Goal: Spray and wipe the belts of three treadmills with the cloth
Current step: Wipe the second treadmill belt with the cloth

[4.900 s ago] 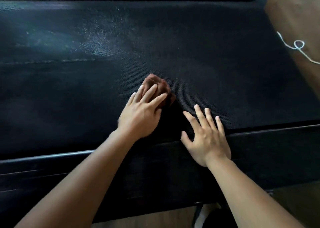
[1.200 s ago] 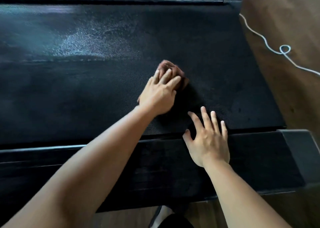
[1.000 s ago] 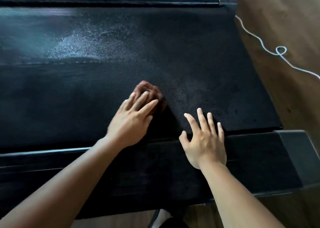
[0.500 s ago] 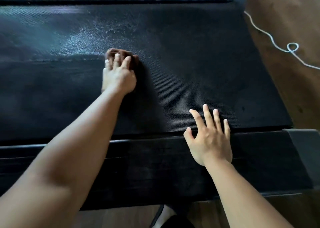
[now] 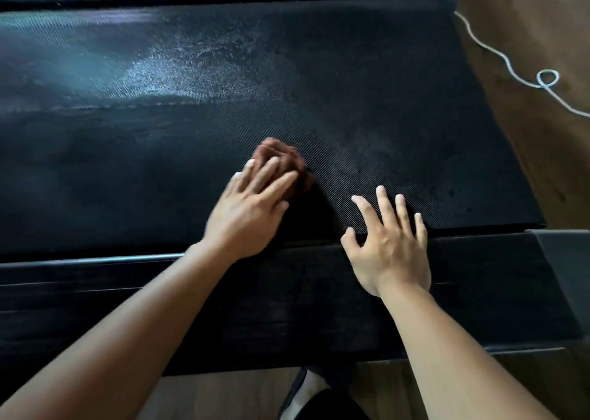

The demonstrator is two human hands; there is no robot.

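Now, looking down from my head, my left hand (image 5: 250, 210) lies on the brown cloth (image 5: 282, 156), fingers stretched out nearly straight and pressing it flat against the black belt (image 5: 367, 77) rather than curling round it; the hand is a little blurred. The cloth is bunched into a small lump under my fingertips, near the middle of the belt's width and close to the near edge. My right hand (image 5: 388, 248) is spread wide and holds nothing, its fingertips resting on the near edge of the belt and its palm over the black side rail (image 5: 143, 311) that runs along my side of the treadmill. The two hands are near each other but apart. Farther off and to the left, a pale, speckled wet patch (image 5: 194, 65) shines on the belt. To the right, a thin white cord (image 5: 510, 69) with a small loop lies on the wooden floor (image 5: 526, 14). Below the rail, between my forearms, the tip of a shoe (image 5: 301, 392) shows.
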